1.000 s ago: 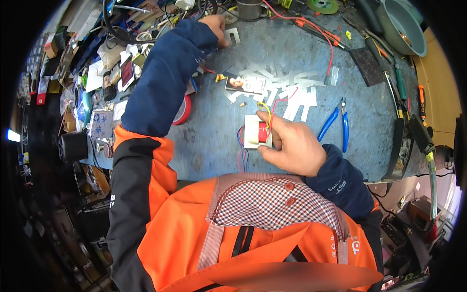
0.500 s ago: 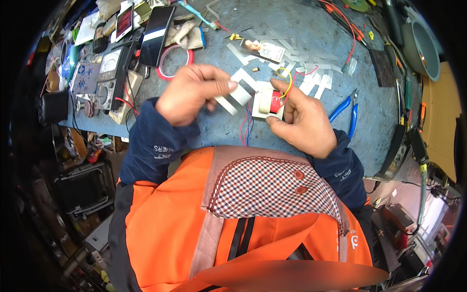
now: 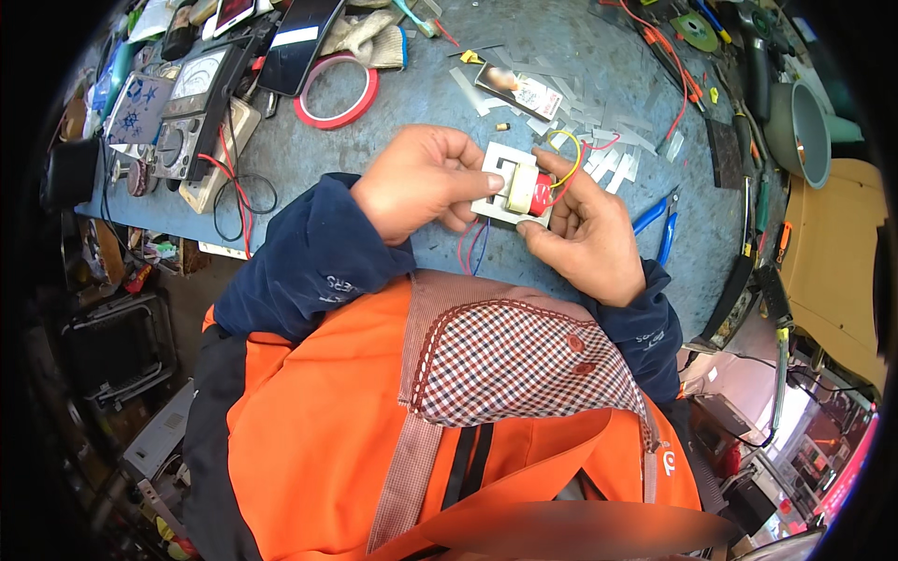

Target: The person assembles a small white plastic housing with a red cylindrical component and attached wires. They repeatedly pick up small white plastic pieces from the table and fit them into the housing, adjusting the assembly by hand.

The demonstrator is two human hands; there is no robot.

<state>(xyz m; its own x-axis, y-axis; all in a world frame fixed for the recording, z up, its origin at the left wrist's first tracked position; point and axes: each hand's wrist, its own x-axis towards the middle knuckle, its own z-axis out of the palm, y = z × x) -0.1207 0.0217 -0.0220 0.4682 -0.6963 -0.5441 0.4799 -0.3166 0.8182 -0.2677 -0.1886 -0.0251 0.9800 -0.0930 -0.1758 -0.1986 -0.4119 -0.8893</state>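
Observation:
Above the bench, in front of my chest, my right hand [image 3: 594,238] grips a small transformer [image 3: 520,192] between thumb and fingers. Its coil has a cream bobbin and red wrapping, and yellow, red and blue wires come off it. From the left, my left hand [image 3: 423,182] pinches a thin, pale metal E-shaped lamination [image 3: 500,161], thumb on top. The lamination's arms now meet the coil's left side; how deep they sit inside it is hidden. Cut metal strips [image 3: 608,140] lie scattered beyond my right hand.
Blue-handled cutters [image 3: 657,224] lie right of my right hand. A tape roll [image 3: 368,105], a phone [image 3: 297,47], work gloves [image 3: 374,39] and an analog multimeter [image 3: 192,103] sit to the left. A printed card [image 3: 528,92] lies among the strips; a grey bowl [image 3: 801,136] stands far right.
My left hand has moved right, bringing the lamination from apart and tilted to against the transformer's left side. My right hand keeps its hold. The whole view has shifted slightly.

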